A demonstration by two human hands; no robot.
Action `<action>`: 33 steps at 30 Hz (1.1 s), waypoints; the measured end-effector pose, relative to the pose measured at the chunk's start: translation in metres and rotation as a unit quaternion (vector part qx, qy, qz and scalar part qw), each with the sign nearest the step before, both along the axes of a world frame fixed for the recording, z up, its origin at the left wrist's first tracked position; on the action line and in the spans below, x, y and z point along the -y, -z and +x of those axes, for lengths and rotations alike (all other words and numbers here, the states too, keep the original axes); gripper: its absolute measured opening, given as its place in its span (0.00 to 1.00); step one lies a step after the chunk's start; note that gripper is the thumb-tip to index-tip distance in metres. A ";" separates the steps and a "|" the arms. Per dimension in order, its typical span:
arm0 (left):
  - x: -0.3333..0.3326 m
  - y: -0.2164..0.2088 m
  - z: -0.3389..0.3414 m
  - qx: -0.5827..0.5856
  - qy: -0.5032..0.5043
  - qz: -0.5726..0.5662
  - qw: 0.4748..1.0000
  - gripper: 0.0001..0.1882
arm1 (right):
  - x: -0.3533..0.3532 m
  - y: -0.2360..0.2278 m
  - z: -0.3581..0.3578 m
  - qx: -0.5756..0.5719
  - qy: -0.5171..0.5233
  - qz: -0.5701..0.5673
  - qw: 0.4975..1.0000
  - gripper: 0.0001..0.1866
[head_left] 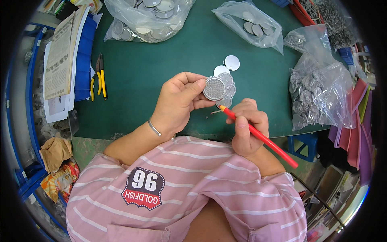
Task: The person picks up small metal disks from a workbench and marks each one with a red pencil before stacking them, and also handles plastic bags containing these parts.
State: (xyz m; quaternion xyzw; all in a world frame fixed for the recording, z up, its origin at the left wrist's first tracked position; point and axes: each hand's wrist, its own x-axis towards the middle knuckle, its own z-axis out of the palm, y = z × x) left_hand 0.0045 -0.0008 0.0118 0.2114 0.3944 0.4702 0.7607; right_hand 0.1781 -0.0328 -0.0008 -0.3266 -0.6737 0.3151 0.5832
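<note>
My left hand [177,94] pinches a round silver metal disc [214,88] with a mesh-patterned face and a beaded rim between thumb and fingers. In my right hand [250,125] is a red pencil-like stick [274,148]; its yellowish tip points at the lower edge of the discs, and whether it touches one I cannot tell. Just right of the held disc lie several similar grey discs [226,80], overlapping on the green table. Beyond them are two discs with plain white faces [231,63], the nearer one partly covered.
Clear plastic bags of metal discs stand at the far left [161,34], far right [258,30] and right [308,94] of the green table [133,80]. Yellow-handled pliers [100,78] lie beside a blue bin [84,60] with papers. A red basket [304,14] holds metal parts.
</note>
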 end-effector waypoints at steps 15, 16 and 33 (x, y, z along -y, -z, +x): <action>0.001 -0.001 -0.003 -0.078 0.093 -0.002 0.993 0.11 | -0.006 -0.003 -0.008 -0.053 0.063 -0.246 0.966 0.08; 0.001 0.001 -0.002 -0.101 0.091 0.008 0.991 0.11 | -0.008 -0.009 -0.009 -0.104 0.041 -0.283 0.953 0.07; -0.005 -0.007 -0.003 -0.075 0.039 0.007 0.996 0.10 | -0.007 -0.008 -0.008 -0.225 0.012 -0.328 0.918 0.08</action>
